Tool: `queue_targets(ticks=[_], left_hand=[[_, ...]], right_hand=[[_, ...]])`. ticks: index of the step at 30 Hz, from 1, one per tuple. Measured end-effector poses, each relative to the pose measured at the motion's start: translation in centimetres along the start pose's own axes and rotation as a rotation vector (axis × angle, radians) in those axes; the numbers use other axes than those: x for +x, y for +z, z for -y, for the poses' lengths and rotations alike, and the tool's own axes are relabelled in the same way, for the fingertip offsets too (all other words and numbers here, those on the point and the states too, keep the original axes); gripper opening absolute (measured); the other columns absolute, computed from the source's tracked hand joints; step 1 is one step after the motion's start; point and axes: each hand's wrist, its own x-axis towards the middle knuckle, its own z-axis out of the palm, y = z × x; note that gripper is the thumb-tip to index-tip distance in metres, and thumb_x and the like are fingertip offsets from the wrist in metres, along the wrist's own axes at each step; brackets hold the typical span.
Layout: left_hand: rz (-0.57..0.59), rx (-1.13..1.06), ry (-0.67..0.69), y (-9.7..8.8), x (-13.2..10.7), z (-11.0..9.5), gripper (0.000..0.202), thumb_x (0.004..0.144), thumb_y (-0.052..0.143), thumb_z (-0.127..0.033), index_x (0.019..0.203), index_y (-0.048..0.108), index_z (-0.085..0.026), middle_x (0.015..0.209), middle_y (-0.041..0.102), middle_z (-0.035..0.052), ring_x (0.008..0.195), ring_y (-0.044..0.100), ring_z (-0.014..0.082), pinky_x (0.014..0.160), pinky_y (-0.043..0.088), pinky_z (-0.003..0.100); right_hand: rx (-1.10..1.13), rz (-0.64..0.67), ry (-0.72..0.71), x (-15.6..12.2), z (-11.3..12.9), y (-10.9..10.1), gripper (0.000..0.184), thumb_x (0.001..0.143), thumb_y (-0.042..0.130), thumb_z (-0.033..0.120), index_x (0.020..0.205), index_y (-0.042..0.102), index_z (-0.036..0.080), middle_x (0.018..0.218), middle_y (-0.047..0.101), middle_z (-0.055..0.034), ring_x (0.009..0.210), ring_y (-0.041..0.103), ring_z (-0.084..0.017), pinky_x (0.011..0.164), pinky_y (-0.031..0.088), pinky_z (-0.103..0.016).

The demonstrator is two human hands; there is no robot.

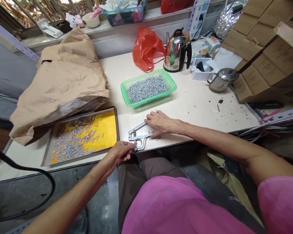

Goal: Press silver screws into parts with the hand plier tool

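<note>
Near the table's front edge lies a pair of grey hand-press pliers [142, 138] with a coil spring and a red part at its jaw. My right hand [161, 123] is wrapped around its handles, which are spread apart. At the jaw end, my left hand [124, 150] has thumb and finger pinched together; what they hold is too small to make out. To the left, a shallow tray [116, 125] with a yellow lining carries many loose, small silvery cylindrical pieces [72, 141]. A green plastic basket [127, 102] behind the pliers is filled with similar small metal pieces [148, 87].
A large brown paper sack [63, 71] overhangs the tray's back edge. Farther back are a red plastic bag [146, 48], a steel kettle [176, 52], a small white bin [200, 74] and a metal pot [221, 81]. Cardboard boxes [256, 65] lean at the right.
</note>
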Motion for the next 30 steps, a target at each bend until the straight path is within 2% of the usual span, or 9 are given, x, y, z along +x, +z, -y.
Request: queue_targets(ticks=[2,4,8,11,13,16,20,26,30], left_hand=[[-0.020,0.065,0.004,0.1,-0.6,0.0,0.027,0.069,0.068,-0.036,0.057,0.053,-0.016,0.041,0.043,-0.0074,0.029,0.038,0.0068,0.036,0.024,0.021],[-0.125,0.243,0.095,0.3,-1.5,0.1,0.028,0.076,0.062,-0.038,0.060,0.057,-0.016,0.044,0.046,-0.0051,0.033,0.042,0.0090,0.039,0.028,0.023],[-0.478,0.692,0.594,1.4,-2.4,0.0,0.023,0.084,0.057,-0.037,0.088,0.069,-0.018,0.076,0.065,0.0048,0.070,0.062,0.0188,0.063,0.045,0.028],[-0.502,0.889,0.953,2.4,-1.1,-0.7,0.033,0.083,0.061,-0.032,0.114,0.062,-0.019,0.116,0.063,0.0107,0.109,0.056,0.0264,0.089,0.046,0.037],[-0.452,0.974,1.053,2.8,0.5,-1.5,0.046,0.082,0.063,-0.029,0.125,0.053,-0.018,0.130,0.056,0.0129,0.120,0.048,0.0282,0.098,0.043,0.041],[-0.341,1.071,1.054,2.7,2.3,-2.5,0.054,0.081,0.065,-0.030,0.130,0.047,-0.015,0.129,0.055,0.0145,0.117,0.049,0.0282,0.097,0.043,0.042],[-0.293,1.170,1.029,2.6,2.4,-3.7,0.053,0.080,0.065,-0.031,0.128,0.049,-0.015,0.116,0.059,0.0140,0.106,0.052,0.0280,0.091,0.045,0.043],[-0.267,1.300,0.988,3.2,1.7,-4.1,0.029,0.086,0.059,-0.030,0.112,0.059,-0.016,0.098,0.061,0.0097,0.094,0.053,0.0254,0.076,0.046,0.036],[-0.284,1.291,0.970,3.7,1.8,-3.6,0.020,0.091,0.052,-0.032,0.096,0.064,-0.017,0.092,0.062,0.0090,0.090,0.053,0.0243,0.072,0.045,0.034]], right_hand=[[0.017,0.007,0.002,-0.3,0.1,0.2,0.054,0.073,0.070,0.054,0.103,0.061,0.011,0.107,0.057,-0.0144,0.101,0.047,-0.028,0.083,0.033,-0.038],[0.032,0.003,0.006,-0.5,0.2,0.3,0.050,0.074,0.071,0.052,0.101,0.061,0.011,0.106,0.057,-0.0136,0.101,0.047,-0.027,0.082,0.033,-0.037],[0.036,-0.036,0.010,-1.0,0.7,0.5,0.045,0.077,0.071,0.046,0.102,0.061,0.010,0.105,0.057,-0.0130,0.101,0.048,-0.026,0.079,0.035,-0.035],[0.032,-0.066,0.027,-1.2,1.1,0.6,0.043,0.077,0.072,0.041,0.105,0.060,0.010,0.107,0.057,-0.0131,0.101,0.049,-0.025,0.079,0.037,-0.035],[0.032,-0.075,0.045,-1.3,1.3,0.7,0.045,0.078,0.071,0.041,0.108,0.059,0.009,0.108,0.056,-0.0138,0.102,0.049,-0.025,0.079,0.039,-0.035],[0.039,-0.074,0.054,-1.4,1.3,0.9,0.055,0.076,0.072,0.044,0.114,0.056,0.007,0.109,0.056,-0.0144,0.102,0.049,-0.026,0.079,0.042,-0.035],[0.048,-0.072,0.106,-1.6,1.3,0.9,0.064,0.071,0.076,0.046,0.118,0.055,0.007,0.111,0.056,-0.0151,0.103,0.049,-0.028,0.080,0.044,-0.036],[0.051,-0.050,0.151,-2.2,2.4,1.1,0.030,0.083,0.067,0.034,0.101,0.062,0.011,0.102,0.061,-0.0118,0.097,0.054,-0.024,0.077,0.041,-0.032],[0.105,-0.061,0.172,-2.5,2.7,2.2,0.024,0.094,0.053,0.035,0.099,0.064,0.015,0.094,0.063,-0.0093,0.090,0.057,-0.020,0.071,0.039,-0.029]])
